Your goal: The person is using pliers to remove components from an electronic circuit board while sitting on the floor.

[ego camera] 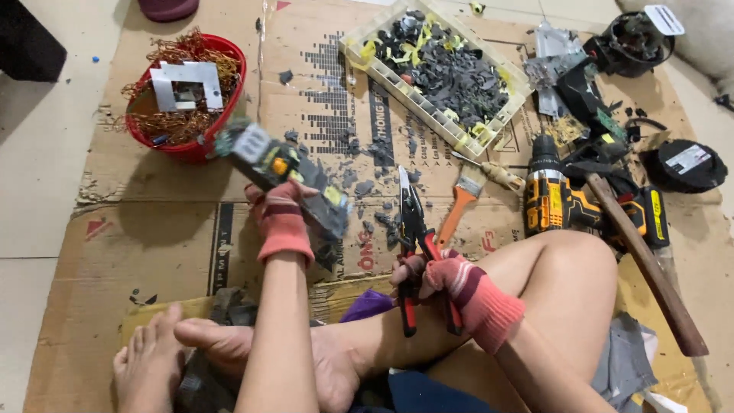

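My left hand (280, 218), in a red knitted glove, holds a dark electronic part (284, 174) with yellow and orange bits, lifted above the cardboard and blurred by motion. My right hand (447, 277), gloved the same way, grips a pair of red-handled cutters (414, 239) with the blades pointing away from me. Grey broken fragments (365, 187) lie scattered on the cardboard between the two hands.
A red bowl (226, 55) of copper wire with a metal bracket sits far left. A white crate (511, 76) holds dark scrap. A paintbrush (462, 200), a yellow cordless drill (562, 203), a wooden-handled tool (646, 264) and black housings (686, 164) lie right. My bare feet (172, 356) rest in front.
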